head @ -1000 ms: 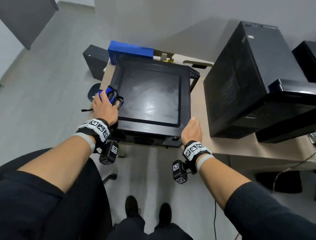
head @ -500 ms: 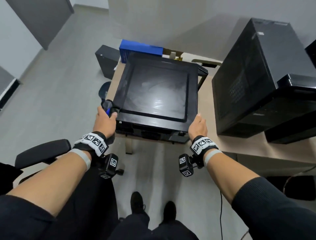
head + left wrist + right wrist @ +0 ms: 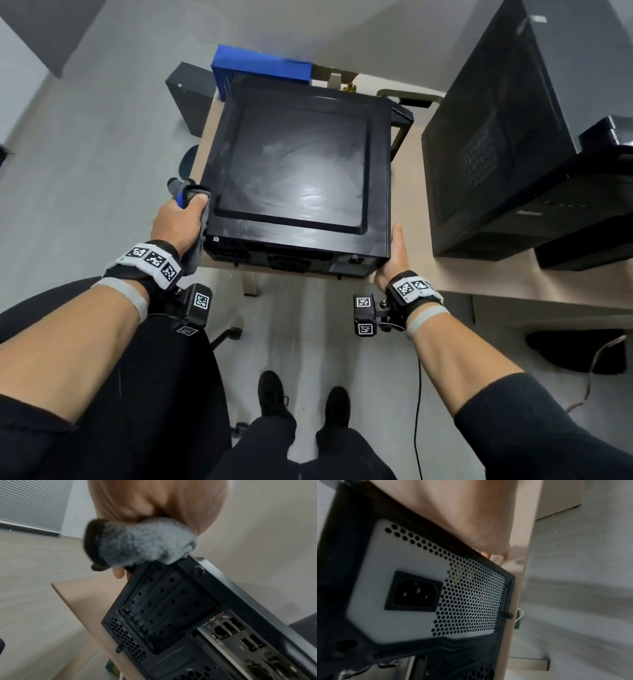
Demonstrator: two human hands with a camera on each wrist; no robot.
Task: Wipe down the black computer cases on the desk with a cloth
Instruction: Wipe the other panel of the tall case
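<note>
One smeared, dusty black case (image 3: pixel 298 171)

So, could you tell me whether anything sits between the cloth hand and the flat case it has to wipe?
Nothing visible does. The left hand grips the cloth right at the left edge of the flat case, the cloth touching it. The right hand rests against its opposite side.

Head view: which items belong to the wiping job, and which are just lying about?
Job: grey cloth in left hand; flat-lying black computer case, right hand at its side; upright black case.
Lying about: blue box, office chair.
</note>
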